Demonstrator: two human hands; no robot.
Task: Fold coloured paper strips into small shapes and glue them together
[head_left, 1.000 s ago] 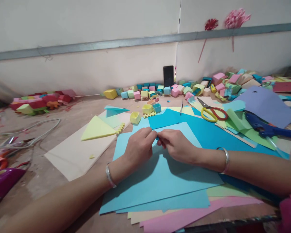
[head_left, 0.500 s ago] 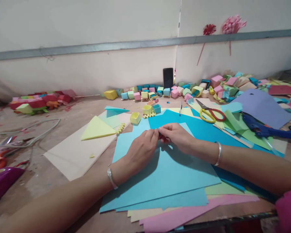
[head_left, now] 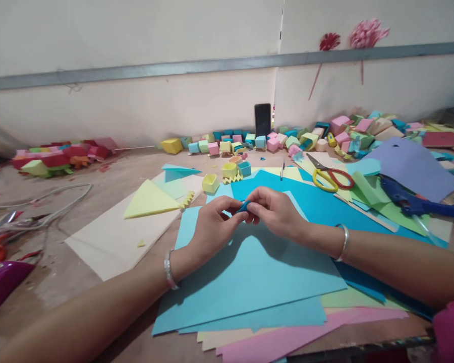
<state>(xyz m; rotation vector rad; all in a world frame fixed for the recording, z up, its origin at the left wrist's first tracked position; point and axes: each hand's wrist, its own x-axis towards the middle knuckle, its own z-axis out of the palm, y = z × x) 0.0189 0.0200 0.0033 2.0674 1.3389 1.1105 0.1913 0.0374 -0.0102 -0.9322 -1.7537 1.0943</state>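
Observation:
My left hand (head_left: 212, 227) and my right hand (head_left: 274, 212) meet fingertip to fingertip above a stack of paper sheets. Between them they pinch a small folded piece of blue paper (head_left: 244, 206), held just off the top sheet. The top sheet is light blue (head_left: 249, 272), with a darker blue sheet (head_left: 325, 201) behind it and pink and yellow sheets below. Each wrist wears a silver bangle. Most of the small piece is hidden by my fingers.
Yellow-handled scissors (head_left: 327, 176) and a blue glue gun (head_left: 412, 201) lie to the right. A row of small coloured paper boxes (head_left: 227, 146) and a black phone (head_left: 262, 119) stand by the wall. A yellow folded triangle (head_left: 149, 199) and a cream sheet (head_left: 117, 237) lie to the left.
Both hands have lifted slightly and turned the small blue piece between the fingertips; it shows more now. The camera shifted a little.

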